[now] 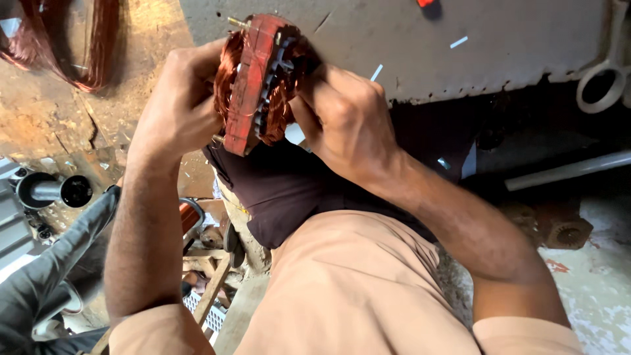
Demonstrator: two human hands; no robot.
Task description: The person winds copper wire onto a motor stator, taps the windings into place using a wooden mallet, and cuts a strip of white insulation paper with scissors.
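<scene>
A red motor stator (253, 82) wound with copper wire is held up in the air, edge-on to the camera, in front of the near edge of a grey surface (499, 46). The left hand (174, 105) is closed around its left side, fingers wrapped over the copper winding. The right hand (342, 121) is closed on its right side, fingertips pressed into the winding by the slots.

Below the stator lies a dark cloth (282, 190) over the person's lap, and beneath that the tan trousers (355, 283). On the grey surface, well apart to the right, a ring spanner (605, 79) lies at the edge. A pale pipe (568, 171) runs under the surface in shadow. At upper left a loose coil of copper wire (79, 46) rests on the worn ground, and a black cylinder (49, 190) sits lower left. A grey sleeve (46, 269) crosses the lower left corner.
</scene>
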